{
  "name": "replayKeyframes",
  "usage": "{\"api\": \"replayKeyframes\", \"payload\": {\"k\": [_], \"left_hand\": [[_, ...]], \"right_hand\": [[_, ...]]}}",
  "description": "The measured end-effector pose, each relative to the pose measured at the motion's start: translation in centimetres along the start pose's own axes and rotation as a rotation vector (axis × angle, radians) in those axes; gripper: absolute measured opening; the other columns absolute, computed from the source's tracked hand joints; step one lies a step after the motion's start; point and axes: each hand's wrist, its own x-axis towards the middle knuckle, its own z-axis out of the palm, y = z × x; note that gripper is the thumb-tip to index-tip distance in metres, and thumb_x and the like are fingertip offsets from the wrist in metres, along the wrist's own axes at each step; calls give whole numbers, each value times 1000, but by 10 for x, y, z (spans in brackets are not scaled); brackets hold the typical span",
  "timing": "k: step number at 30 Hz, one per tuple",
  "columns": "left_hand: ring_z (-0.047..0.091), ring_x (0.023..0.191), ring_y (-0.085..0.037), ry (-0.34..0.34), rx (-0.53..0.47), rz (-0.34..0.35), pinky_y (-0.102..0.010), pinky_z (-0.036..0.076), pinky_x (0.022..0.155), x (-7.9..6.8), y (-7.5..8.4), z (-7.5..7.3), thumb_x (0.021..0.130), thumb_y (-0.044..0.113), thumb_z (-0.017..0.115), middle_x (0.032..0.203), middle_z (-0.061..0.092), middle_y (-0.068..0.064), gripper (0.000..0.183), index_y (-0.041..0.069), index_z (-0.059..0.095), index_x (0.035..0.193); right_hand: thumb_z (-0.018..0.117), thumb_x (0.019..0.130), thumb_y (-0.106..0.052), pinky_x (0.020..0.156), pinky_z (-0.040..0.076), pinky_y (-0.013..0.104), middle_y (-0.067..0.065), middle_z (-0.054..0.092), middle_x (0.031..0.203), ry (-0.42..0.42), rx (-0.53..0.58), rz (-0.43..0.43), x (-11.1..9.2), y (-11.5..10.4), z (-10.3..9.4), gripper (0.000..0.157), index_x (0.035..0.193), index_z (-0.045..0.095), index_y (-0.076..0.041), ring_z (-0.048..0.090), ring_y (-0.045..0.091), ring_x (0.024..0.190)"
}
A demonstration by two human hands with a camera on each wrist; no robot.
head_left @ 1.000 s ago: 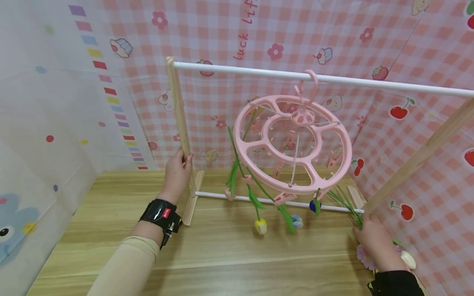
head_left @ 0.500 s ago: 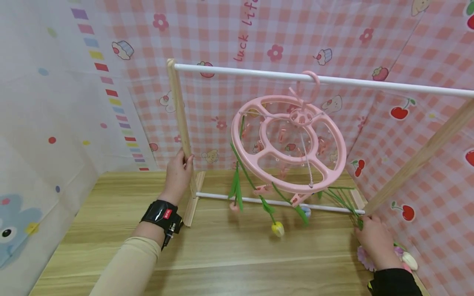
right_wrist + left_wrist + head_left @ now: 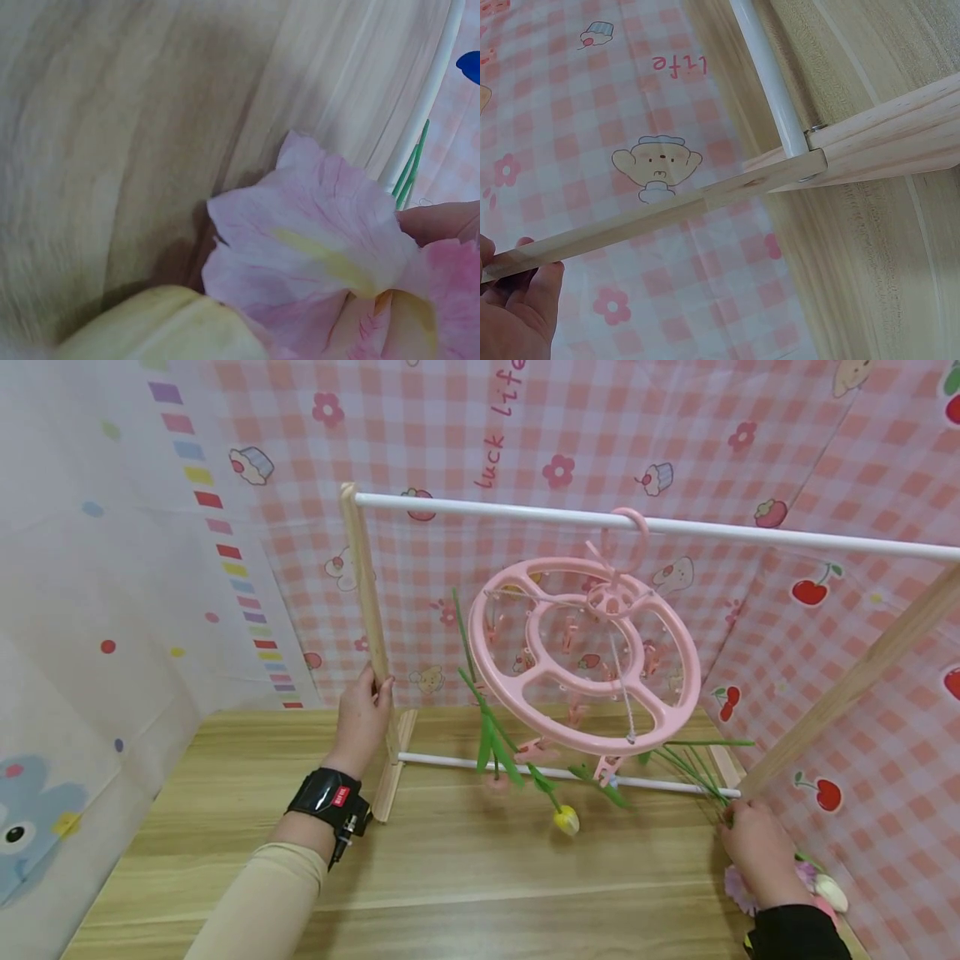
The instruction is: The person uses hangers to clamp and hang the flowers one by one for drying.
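Observation:
My left hand (image 3: pixel 363 718) grips the left wooden post (image 3: pixel 367 593) of a drying rack, thumb and fingers round it, as the left wrist view also shows. At the foot of the right wooden post (image 3: pixel 847 668), my right hand (image 3: pixel 761 852) holds a bunch of artificial flowers by their green stems (image 3: pixel 693 768). Their heads show below it: a large pink flower (image 3: pixel 300 247) and a pale bud (image 3: pixel 165 330). Between the hands hangs a pink round clip hanger (image 3: pixel 570 737), tilted. Clipped to it upside down are several artificial flowers, among them a yellow tulip (image 3: pixel 567 821).
The hanger's hook (image 3: pixel 641 531) sits over the white top bar (image 3: pixel 487 508). A white lower bar (image 3: pixel 450 761) joins the posts near the wooden table (image 3: pixel 480 893). Pink checked cloth (image 3: pixel 465 435) covers the wall behind, and pale cloth (image 3: pixel 60 585) the left side.
The hanger has turned and swung on the bar, carrying its clipped flowers with it; the yellow tulip has shifted right. Both hands keep their places and their holds.

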Motion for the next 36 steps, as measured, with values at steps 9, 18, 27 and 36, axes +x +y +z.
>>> {"api": "replayKeyframes", "payload": {"k": [9, 18, 27, 36], "left_hand": [[60, 98, -27, 1, 3, 7, -38, 53, 80, 0, -2, 0, 96, 12, 51, 91, 62, -17, 12, 1, 51, 94], [60, 98, -26, 5, 2, -1, -38, 52, 80, 0, -3, 2, 96, 14, 52, 92, 62, -17, 13, 1, 52, 98], [60, 99, -27, -4, 9, -22, -39, 53, 80, 0, -2, 2, 96, 14, 51, 96, 63, -17, 14, 1, 52, 102], [61, 93, -26, 10, 18, -3, -39, 55, 74, -1, 1, 0, 96, 15, 51, 92, 63, -18, 15, 0, 52, 100]], "right_hand": [[59, 82, -6, 59, 46, 49, 21, 61, 81, 47, 58, -15, -6, -3, -4, 13, 89, 61, 4, 57, 36, 73], [62, 80, -5, 54, 45, 44, 12, 63, 75, 229, 96, -54, -14, -7, -13, 9, 85, 65, 2, 57, 29, 65], [61, 84, -8, 48, 45, 33, 15, 65, 79, 301, 194, -23, -19, -14, -22, 14, 91, 66, 4, 59, 26, 65], [65, 85, -13, 51, 45, 31, 12, 66, 75, 426, 254, 2, -19, -26, -31, 16, 94, 67, 1, 59, 18, 64]]}}
